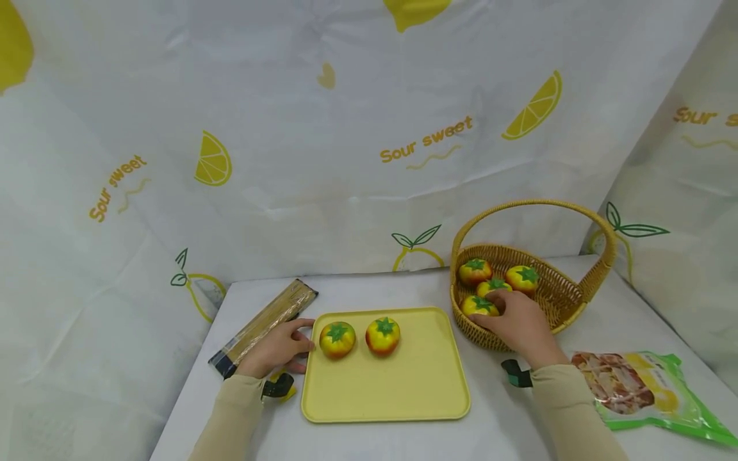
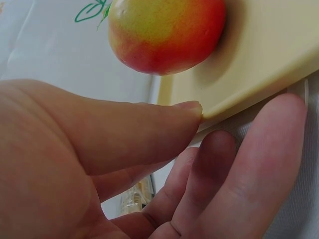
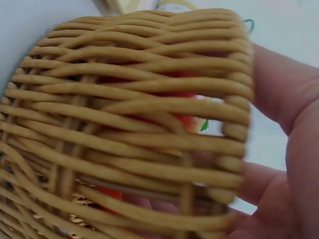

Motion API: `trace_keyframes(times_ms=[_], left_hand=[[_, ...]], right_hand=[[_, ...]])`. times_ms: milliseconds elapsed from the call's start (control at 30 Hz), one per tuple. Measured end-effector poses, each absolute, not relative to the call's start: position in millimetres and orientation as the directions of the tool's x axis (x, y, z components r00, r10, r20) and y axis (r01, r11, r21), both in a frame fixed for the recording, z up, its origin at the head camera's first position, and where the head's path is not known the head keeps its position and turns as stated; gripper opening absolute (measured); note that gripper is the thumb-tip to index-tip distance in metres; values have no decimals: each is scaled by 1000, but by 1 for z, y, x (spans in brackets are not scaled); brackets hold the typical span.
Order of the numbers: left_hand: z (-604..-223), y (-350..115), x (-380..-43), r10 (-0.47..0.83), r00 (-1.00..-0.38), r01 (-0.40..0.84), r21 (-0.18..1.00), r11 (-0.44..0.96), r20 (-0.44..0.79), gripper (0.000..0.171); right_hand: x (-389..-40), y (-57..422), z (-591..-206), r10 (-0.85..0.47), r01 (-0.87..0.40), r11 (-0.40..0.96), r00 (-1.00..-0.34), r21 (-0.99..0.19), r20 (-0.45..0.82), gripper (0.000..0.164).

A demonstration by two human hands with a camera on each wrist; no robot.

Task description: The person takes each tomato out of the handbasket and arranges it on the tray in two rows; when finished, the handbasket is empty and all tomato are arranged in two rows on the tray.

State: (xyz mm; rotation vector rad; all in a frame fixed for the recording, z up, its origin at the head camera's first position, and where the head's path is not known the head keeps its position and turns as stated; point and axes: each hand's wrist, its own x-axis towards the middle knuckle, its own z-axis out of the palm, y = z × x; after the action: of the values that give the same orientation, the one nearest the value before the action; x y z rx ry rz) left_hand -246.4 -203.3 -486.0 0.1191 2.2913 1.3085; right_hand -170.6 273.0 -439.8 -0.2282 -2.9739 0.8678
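Observation:
On a yellow tray sit two persimmon-like fruits, a left one and a right one, both red and yellow with green leafy tops. My left hand rests at the tray's left edge; in the left wrist view a fingertip touches the rim while other fingers stay apart below. Over the front left of a wicker basket, my right hand holds a persimmon between thumb and fingers. More persimmons lie in the basket. In the right wrist view the basket's weave hides most of the fruit and the fingertips.
A long clear-wrapped packet lies left of the tray. At the right, a green-edged food bag lies in front of the basket. The basket's handle arches above it. A printed lemon cloth hangs behind the table.

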Motion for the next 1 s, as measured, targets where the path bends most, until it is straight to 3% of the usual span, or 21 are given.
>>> trace_keyframes(times_ms=[533, 1000], left_hand=[[-486, -205, -244, 305, -878, -166, 833, 528, -369, 57], [-483, -203, -244, 313, -877, -160, 837, 524, -364, 57]], right_hand=[[-159, 265, -410, 138, 114, 840, -990, -530, 5, 80], [-151, 239, -398, 60, -17, 832, -991, -554, 122, 76]])
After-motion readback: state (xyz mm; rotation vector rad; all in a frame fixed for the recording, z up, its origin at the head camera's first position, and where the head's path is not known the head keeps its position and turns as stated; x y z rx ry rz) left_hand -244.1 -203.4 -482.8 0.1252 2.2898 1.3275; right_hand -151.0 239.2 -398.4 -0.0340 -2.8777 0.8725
